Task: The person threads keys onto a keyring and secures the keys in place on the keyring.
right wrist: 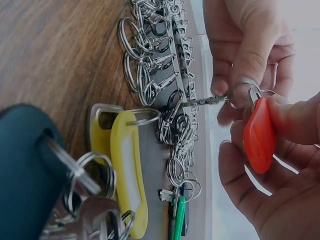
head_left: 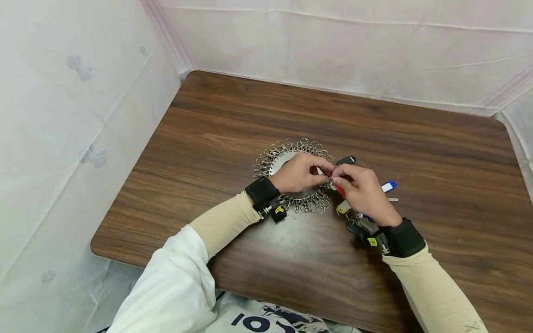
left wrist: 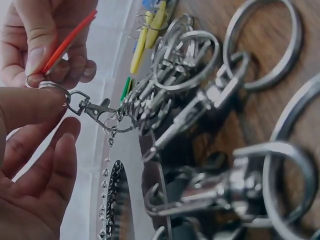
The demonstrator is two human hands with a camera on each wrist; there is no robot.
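Pinching red key tag [right wrist: 259, 135] at split ring [right wrist: 243, 92], hands [head_left: 329, 178], tag label unreadable

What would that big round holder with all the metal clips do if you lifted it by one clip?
The round holder would probably hang tilted, since a single clip grips only its edge. The many clips and split rings dangle loosely, so they would likely swing and jingle. All that metal suggests it is fairly heavy for its size.

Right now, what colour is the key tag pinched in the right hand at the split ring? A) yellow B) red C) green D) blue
B: the right hand pinches a red tag at the split ring, while the yellow tag lies on the table.
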